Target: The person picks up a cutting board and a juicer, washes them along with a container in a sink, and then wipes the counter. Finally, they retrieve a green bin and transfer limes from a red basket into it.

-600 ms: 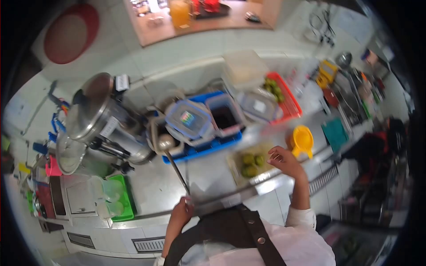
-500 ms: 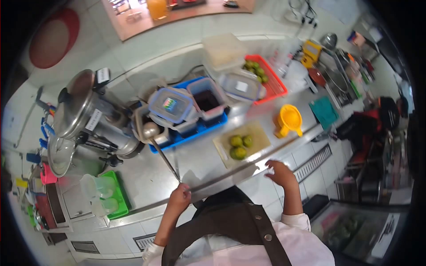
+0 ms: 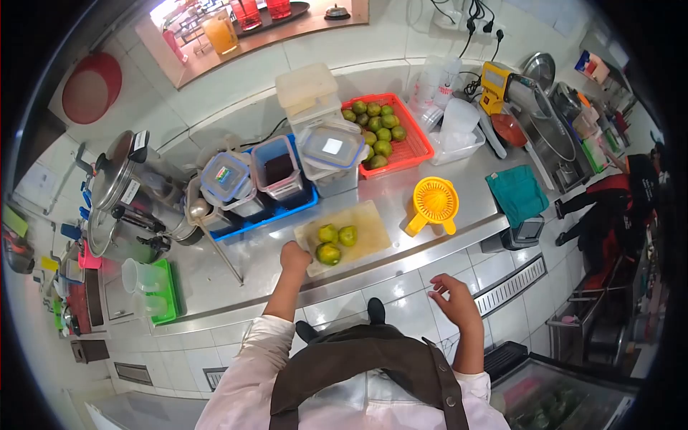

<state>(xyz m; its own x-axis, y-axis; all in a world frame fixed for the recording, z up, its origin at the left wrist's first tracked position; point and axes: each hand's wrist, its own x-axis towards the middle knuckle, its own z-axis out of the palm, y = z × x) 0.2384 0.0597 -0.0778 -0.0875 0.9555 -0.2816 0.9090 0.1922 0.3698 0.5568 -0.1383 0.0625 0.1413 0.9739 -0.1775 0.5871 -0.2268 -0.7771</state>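
My left hand [image 3: 294, 258] is closed at the left edge of a pale cutting board [image 3: 367, 231], near its slot handle. The fingertips are mostly hidden, so what they grip, if anything, does not show. Three green-yellow citrus fruits lie on the board, the nearest fruit [image 3: 328, 254] close to my fingers. Over the floor in front of the counter, my right hand [image 3: 457, 304] hangs with fingers apart and loosely bent, holding nothing. A yellow citrus juicer [image 3: 435, 202] stands right of the board. To the left, a long-handled ladle [image 3: 221, 251] leans out of a container onto the counter.
Behind are a red basket [image 3: 412, 147] of green fruit and a blue tray [image 3: 272, 221] of lidded tubs. A metal urn [image 3: 118, 168] and a green tray [image 3: 166, 287] with plastic jugs are at left. A teal cloth [image 3: 516, 195] lies at right; a person in dark clothes stands beyond.
My left hand has moved from the ladle's handle end rightward to the cutting board's edge. The view has shifted. My right hand stays open in front of the counter.
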